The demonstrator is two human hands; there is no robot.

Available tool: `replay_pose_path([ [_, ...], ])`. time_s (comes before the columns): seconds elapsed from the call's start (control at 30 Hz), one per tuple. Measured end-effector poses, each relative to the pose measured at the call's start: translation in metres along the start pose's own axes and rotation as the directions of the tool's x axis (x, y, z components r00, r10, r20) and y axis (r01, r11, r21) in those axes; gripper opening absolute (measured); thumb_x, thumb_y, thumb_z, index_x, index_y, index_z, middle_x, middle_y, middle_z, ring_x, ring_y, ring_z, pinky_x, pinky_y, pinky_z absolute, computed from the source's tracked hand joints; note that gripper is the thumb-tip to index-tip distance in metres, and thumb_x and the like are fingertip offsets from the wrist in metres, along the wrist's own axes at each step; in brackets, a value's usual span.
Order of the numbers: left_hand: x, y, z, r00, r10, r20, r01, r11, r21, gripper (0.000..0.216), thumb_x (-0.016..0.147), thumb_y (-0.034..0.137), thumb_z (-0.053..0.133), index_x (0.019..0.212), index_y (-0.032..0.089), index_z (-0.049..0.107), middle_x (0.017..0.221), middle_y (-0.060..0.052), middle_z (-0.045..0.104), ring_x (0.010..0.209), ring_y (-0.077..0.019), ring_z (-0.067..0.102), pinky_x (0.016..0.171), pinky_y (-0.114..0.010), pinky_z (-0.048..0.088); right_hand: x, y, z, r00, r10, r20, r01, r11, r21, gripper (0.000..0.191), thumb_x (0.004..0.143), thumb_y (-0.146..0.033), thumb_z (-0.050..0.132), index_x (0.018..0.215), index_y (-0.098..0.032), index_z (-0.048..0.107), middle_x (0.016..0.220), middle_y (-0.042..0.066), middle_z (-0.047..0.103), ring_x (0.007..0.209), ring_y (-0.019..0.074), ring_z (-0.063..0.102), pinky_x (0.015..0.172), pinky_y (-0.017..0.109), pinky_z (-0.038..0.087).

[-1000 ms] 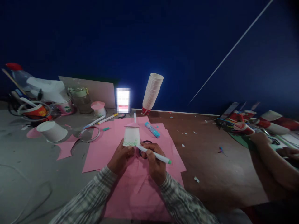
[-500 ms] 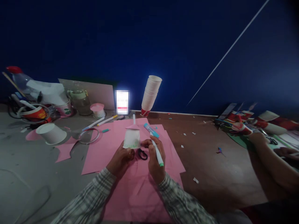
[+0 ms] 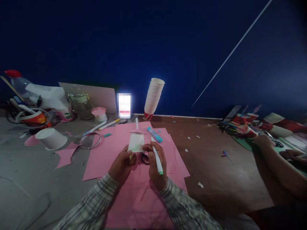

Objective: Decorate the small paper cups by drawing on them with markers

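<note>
Head view: left grip (image 3: 122, 164) closed on green-scribbled white paper cup (image 3: 136, 142); right grip (image 3: 153, 169), at its four o'clock, pinching slim white marker (image 3: 157, 158).

Over the pink paper (image 3: 165, 185), the small cup (image 3: 136, 140) is white, marked near its lower edge with green strokes, and the marker (image 3: 157, 158) is white with a green end. The tube (image 3: 154, 134) on the paper is light blue; the sleeves (image 3: 90, 198) near it are checked in grey and white. The surface (image 3: 216, 179) is grey left of the paper and brown to its right. Beyond the paper, the stacked cups (image 3: 153, 97) are white, the bottom one partly red, and the wall (image 3: 153, 38) is deep blue with one pale slanting line. Left of the paper, the upturned cup (image 3: 52, 139) is white.
</note>
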State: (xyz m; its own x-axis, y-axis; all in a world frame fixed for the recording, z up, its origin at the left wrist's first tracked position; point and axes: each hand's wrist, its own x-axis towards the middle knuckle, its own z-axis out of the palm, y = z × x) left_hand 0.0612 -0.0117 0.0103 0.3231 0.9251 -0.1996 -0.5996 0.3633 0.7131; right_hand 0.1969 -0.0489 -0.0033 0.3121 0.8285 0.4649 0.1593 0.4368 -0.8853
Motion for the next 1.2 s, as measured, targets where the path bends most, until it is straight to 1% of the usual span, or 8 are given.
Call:
replay_pose_path([
  [0.17,-0.001,-0.002,0.000,1.000,0.000,-0.023,-0.001,1.000,-0.003,0.042,0.065,0.037,0.088,0.095,0.017,0.067,0.072,0.002,0.055,0.061,-0.0096,0.045,0.053,-0.020,0.039,0.001,-0.005,-0.001,0.995,-0.072,0.065,0.078,0.993,-0.090,0.030,0.104,-0.037,0.051,0.130,-0.027,0.061,0.113,0.009,0.074,0.105,0.0243,0.072,0.090,0.043,0.059],
  [0.33,0.001,-0.006,-0.003,1.000,-0.003,-0.024,0.004,0.998,0.059,0.042,0.068,0.040,0.088,0.098,0.019,0.066,0.067,0.006,0.049,0.056,-0.0079,0.040,0.052,-0.019,0.036,0.002,-0.009,-0.002,0.988,-0.111,0.104,0.123,0.985,-0.120,0.028,0.104,-0.036,0.049,0.126,-0.027,0.064,0.111,0.010,0.075,0.104,0.0255,0.071,0.091,0.045,0.059],
  [0.53,0.000,-0.005,-0.004,1.000,0.011,-0.016,-0.010,0.998,0.059,0.049,0.066,0.044,0.090,0.101,0.019,0.066,0.070,0.006,0.048,0.057,-0.0068,0.038,0.052,-0.018,0.033,0.003,-0.009,-0.005,0.989,-0.148,0.015,0.148,0.988,-0.041,0.033,0.105,-0.042,0.048,0.131,-0.028,0.062,0.108,0.009,0.075,0.103,0.0261,0.070,0.093,0.049,0.057],
  [0.63,0.000,-0.003,-0.004,1.000,0.005,-0.005,-0.005,0.998,0.059,0.052,0.063,0.047,0.092,0.098,0.018,0.066,0.069,0.006,0.047,0.057,-0.0069,0.037,0.052,-0.019,0.033,0.007,-0.014,-0.007,0.982,-0.187,0.007,0.187,0.982,0.002,0.034,0.105,-0.049,0.047,0.121,-0.029,0.069,0.094,0.006,0.073,0.088,0.0237,0.070,0.081,0.043,0.059],
  [0.73,0.002,-0.003,-0.006,1.000,0.004,0.002,-0.004,0.997,0.071,0.054,0.061,0.049,0.094,0.096,0.018,0.066,0.070,0.006,0.048,0.057,-0.0069,0.038,0.051,-0.019,0.033,0.009,-0.016,-0.008,0.989,-0.148,0.027,0.144,0.984,0.109,0.036,0.105,-0.049,0.047,0.114,-0.026,0.073,0.078,0.003,0.068,0.069,0.0199,0.065,0.065,0.036,0.056],
  [0.8,0.002,-0.004,-0.007,1.000,0.007,0.008,-0.008,0.997,0.080,0.055,0.061,0.050,0.094,0.096,0.018,0.066,0.069,0.006,0.047,0.057,-0.0067,0.037,0.051,-0.019,0.033,0.008,-0.013,-0.008,0.993,-0.106,0.044,0.098,0.981,0.165,0.034,0.105,-0.046,0.048,0.111,-0.025,0.075,0.071,0.002,0.066,0.064,0.0183,0.063,0.061,0.034,0.054],
  [1.07,0.002,-0.003,-0.009,0.998,0.013,0.062,-0.021,0.991,0.129,0.055,0.063,0.052,0.092,0.096,0.018,0.063,0.067,0.005,0.054,0.059,-0.0082,0.044,0.056,-0.020,0.037,0.008,-0.012,-0.007,0.993,-0.101,0.052,0.093,0.986,0.140,0.038,0.104,-0.049,0.051,0.100,-0.021,0.076,0.063,0.000,0.064,0.057,0.0169,0.060,0.076,0.044,0.057],
  [1.2,0.003,-0.002,-0.008,0.998,0.026,0.060,-0.035,0.988,0.153,0.057,0.061,0.053,0.093,0.093,0.018,0.062,0.063,0.007,0.051,0.055,-0.0070,0.039,0.053,-0.020,0.034,0.009,-0.014,-0.005,0.993,-0.094,0.077,0.081,0.984,0.157,0.038,0.103,-0.049,0.052,0.099,-0.020,0.076,0.063,0.000,0.063,0.054,0.0159,0.058,0.071,0.041,0.057],
])
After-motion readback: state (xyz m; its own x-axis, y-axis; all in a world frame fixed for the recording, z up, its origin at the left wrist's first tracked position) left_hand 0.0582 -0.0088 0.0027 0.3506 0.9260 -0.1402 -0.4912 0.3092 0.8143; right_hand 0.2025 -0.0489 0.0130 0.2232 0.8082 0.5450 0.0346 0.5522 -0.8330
